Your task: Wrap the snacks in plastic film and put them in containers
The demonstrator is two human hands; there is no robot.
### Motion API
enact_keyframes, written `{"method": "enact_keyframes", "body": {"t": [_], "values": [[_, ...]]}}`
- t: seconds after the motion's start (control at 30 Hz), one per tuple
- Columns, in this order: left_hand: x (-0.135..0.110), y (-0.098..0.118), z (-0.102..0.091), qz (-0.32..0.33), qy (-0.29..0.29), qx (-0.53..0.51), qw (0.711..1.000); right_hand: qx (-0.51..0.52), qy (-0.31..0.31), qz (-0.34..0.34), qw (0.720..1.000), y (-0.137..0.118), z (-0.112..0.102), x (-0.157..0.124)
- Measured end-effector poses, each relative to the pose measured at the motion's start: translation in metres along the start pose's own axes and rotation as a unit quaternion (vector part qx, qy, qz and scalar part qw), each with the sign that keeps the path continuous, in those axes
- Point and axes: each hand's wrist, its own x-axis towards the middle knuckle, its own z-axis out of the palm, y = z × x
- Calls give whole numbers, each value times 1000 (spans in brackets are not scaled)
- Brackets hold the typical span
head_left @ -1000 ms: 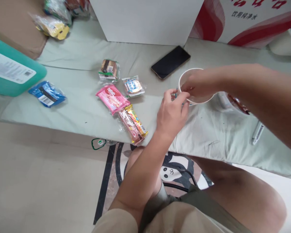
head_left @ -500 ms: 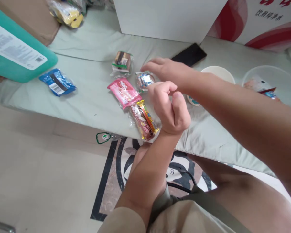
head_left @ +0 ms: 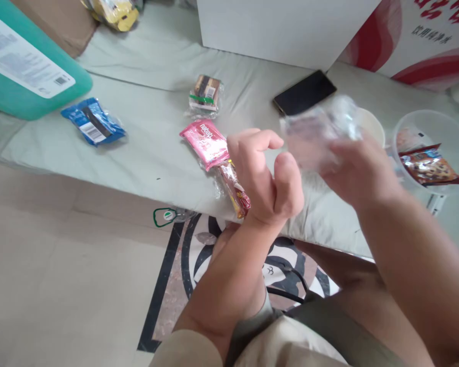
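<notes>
My right hand is closed on a clear-wrapped snack packet, blurred by motion, in front of the phone and a white bowl. My left hand hovers empty near the middle, index finger curled and thumb apart from it. Beside its knuckles lies a pink wafer packet, overlapping a red-brown snack bar that the hand partly covers. Behind the pink packet sits a clear-wrapped biscuit pack with a green strip.
At right, a clear plastic tub holds a brown cookie packet. A black phone and white bowl stand before boxes. At left are a blue packet and a teal container. The cloth surface ends at a front edge.
My right hand has picked up the clear-wrapped packet from beside the pink one and carried it right. My left hand keeps nearly the same pose. The view has shifted slightly.
</notes>
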Motion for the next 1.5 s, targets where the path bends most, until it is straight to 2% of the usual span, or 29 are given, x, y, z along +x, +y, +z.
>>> {"method": "enact_keyframes", "body": {"t": [0.07, 0.13, 0.2, 0.27, 0.33, 0.4, 0.43, 0.57, 0.6, 0.67, 0.73, 0.83, 0.9, 0.93, 1.0, 1.07, 1.17, 1.23, 1.3, 1.37, 1.5], "values": [[-4, 3, -2, -4, -26, -42, 999, 142, 6, 45, 989, 20, -15, -44], [-8, 7, 2, 6, -74, -100, 992, 171, 17, 106, 979, 38, -27, -81], [-12, 13, 10, -10, -181, -154, 971, 176, 56, 158, 970, 52, -35, -106], [-17, 17, 20, -58, -340, -181, 921, 188, 113, 179, 959, 62, -41, -115], [-23, 20, 29, -93, -496, -191, 842, 200, 174, 170, 949, 70, -46, -115], [-29, 20, 37, -103, -582, -190, 784, 198, 214, 150, 945, 78, -51, -112], [-32, 20, 40, -105, -598, -180, 774, 188, 220, 141, 947, 82, -54, -111], [-43, 16, 57, -133, -578, -137, 793, 69, 183, 86, 977, 94, -69, -117], [-45, 16, 63, -141, -576, -142, 793, 32, 189, 72, 979, 97, -75, -120], [-51, 14, 73, -159, -577, -156, 786, -34, 248, 65, 966, 104, -91, -124], [-58, 13, 84, -176, -580, -162, 778, -108, 335, 82, 932, 116, -114, -125], [-69, 12, 96, -184, -578, -165, 777, -272, 429, 150, 848, 136, -153, -124], [-74, 12, 102, -181, -573, -164, 783, -329, 427, 241, 807, 147, -175, -126], [-76, 11, 105, -178, -570, -163, 785, -329, 405, 284, 804, 151, -183, -128], [-79, 10, 109, -173, -563, -165, 791, -302, 338, 337, 825, 153, -193, -135], [-81, 8, 113, -169, -556, -168, 796, -282, 298, 344, 845, 151, -197, -141], [-83, 3, 119, -169, -538, -170, 808, -190, 327, 334, 863, 148, -198, -146], [-84, -1, 122, -174, -525, -169, 816, -44, 375, 290, 880, 145, -196, -147], [-84, -3, 124, -182, -518, -165, 819, 105, 409, 212, 882, 139, -193, -146], [-85, -4, 124, -197, -510, -165, 821, 208, 397, 147, 882, 130, -188, -148], [-85, -3, 123, -228, -486, -179, 824, 293, 324, 88, 895, 114, -177, -155]]}}
